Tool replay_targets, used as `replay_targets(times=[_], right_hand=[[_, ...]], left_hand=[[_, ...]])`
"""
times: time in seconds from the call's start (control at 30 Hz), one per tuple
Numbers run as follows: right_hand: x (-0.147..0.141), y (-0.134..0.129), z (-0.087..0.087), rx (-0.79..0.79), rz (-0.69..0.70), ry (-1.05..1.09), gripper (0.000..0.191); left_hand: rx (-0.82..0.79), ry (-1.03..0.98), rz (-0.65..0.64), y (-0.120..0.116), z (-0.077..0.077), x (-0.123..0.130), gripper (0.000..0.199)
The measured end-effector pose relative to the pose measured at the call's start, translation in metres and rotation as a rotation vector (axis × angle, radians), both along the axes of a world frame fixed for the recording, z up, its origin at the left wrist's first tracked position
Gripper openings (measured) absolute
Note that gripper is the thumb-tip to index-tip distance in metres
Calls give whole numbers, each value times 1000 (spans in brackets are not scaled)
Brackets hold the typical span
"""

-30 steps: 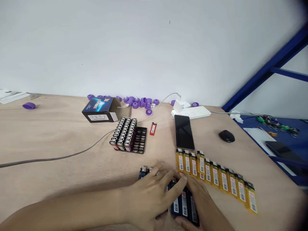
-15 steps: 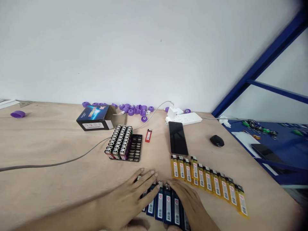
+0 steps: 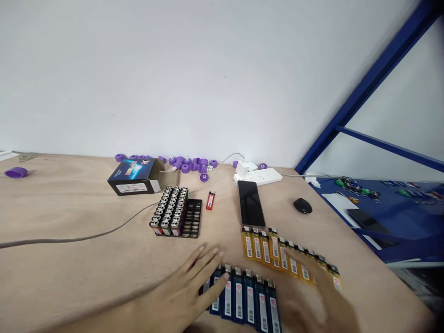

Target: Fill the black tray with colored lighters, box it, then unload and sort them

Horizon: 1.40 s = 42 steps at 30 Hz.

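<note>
My left hand [image 3: 192, 289] lies with fingers spread over the left end of a row of blue lighters [image 3: 239, 296], covering part of some. The blue lighters lie flat side by side, their metal tops facing away from me. My right hand [image 3: 319, 286] is blurred and reaches over a row of yellow lighters [image 3: 247, 245], hiding some of them. Its fingers look stretched and apart, with nothing visible in them. One yellow lighter [image 3: 274, 244] rests on top of another in that row.
A black tray [image 3: 192, 219] holds upright lighters [image 3: 171, 210] on its left side. Beyond it are an opened box [image 3: 133, 175] and purple caps [image 3: 185, 168]. A red lighter [image 3: 210, 200], phone [image 3: 250, 203], power strip [image 3: 265, 176] and mouse [image 3: 303, 206] also lie on the table.
My right hand has left the right end of the blue row and moved right over the yellow lighters. My left hand stays at the blue row. The view has shifted slightly.
</note>
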State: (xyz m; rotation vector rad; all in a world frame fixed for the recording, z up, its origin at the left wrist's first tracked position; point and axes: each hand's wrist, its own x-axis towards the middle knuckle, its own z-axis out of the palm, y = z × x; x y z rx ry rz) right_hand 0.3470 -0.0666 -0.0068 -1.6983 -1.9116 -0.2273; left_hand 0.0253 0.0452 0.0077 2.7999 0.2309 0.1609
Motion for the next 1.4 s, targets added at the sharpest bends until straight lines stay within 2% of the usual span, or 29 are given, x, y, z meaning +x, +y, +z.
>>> replay_targets(times=[0.03,0.1,0.2,0.27,0.33,0.43,0.57,0.67,0.83,1.0,1.2,1.4], right_hand=[[15,-3,6,-12,-117,30,48],[43,-7,13,-15,-181,-3,50],[73,-5,7,-71,-37,-186,69],[84,-2,-3,-142,-14,-188,75],[88,1,-11,-188,-20,-113,73],[90,2,-17,-254,-40,12,66],[88,-1,-15,-365,-141,144,65],[87,-6,-16,-349,-190,170,68],[90,-15,-22,-307,-261,123,76],[84,-17,-22,-296,-275,61,79],[71,-14,-19,-263,-256,-42,71],[71,-12,-18,-223,-253,-84,69]], left_hand=[[23,-38,-4,0,-2,-2,90],[64,-106,-7,0,-5,-5,87],[108,-159,-1,-1,-14,-10,81],[116,-164,-7,-1,-20,-11,79],[97,-162,-15,-1,-24,-12,81],[33,-163,-13,-1,-26,-13,85],[-19,-144,13,-2,-24,-12,81],[-7,-153,9,-2,-21,-12,80],[-9,-275,9,-3,-19,-9,69],[-27,-397,34,-7,-14,-7,59],[-5,-411,45,-8,-13,-3,55],[68,-377,25,-9,-11,-3,52]])
